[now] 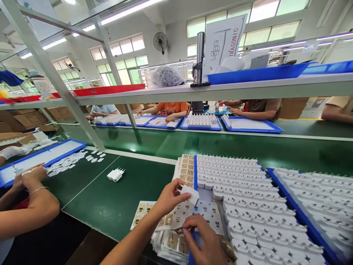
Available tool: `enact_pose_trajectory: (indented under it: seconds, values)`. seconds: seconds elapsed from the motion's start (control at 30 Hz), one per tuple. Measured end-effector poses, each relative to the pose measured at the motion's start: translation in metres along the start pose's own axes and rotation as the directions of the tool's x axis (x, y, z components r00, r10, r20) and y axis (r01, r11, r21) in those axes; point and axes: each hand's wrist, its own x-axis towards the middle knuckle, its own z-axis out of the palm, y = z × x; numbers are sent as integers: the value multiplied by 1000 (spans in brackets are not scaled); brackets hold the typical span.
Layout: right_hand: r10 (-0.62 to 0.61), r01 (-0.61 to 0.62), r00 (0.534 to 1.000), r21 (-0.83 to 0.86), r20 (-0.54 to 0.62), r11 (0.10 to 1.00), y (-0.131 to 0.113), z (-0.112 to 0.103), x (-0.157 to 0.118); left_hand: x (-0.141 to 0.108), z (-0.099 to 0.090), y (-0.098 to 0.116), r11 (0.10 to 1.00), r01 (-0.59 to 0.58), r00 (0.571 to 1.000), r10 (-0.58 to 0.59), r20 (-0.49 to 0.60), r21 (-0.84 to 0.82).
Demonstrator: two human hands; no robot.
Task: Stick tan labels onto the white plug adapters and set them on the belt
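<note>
My left hand (172, 197) is closed round a white plug adapter (190, 194), held above the near edge of a blue tray. My right hand (202, 235) is lower and to the right, thumb and fingers pinched over the sticker sheets (176, 217); what lies between its fingertips is too small to tell. Rows of white adapters (248, 198) fill most of the tray beside my hands. More sticker sheets (187, 167) lean against the tray's far left side. A few white plugs (116, 174) rest on the green table to the left.
A second blue tray (300, 217) of adapters stands at the right. At the left, a co-worker's hands (31, 176) are near loose white pieces (66, 162). A metal post (82, 119) and shelf (165, 94) stand ahead, with other people and trays beyond the green belt (154, 143).
</note>
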Motion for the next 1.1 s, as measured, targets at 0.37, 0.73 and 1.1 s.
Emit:
enact_pose_trajectory:
  seconds: [0.37,0.73,1.1]
  values:
    - [265,-252,964,399,24,881,0,-4,-1,-68,15,-47,867,53,995,-88,-48,-495]
    - [281,-316,948,552,150,771,-2,-9,4,-78,6,-35,996,-85,989,83,-125,-10]
    - [348,-389,919,557,183,734,-6,-10,5,-78,15,-28,995,-50,982,65,-178,90]
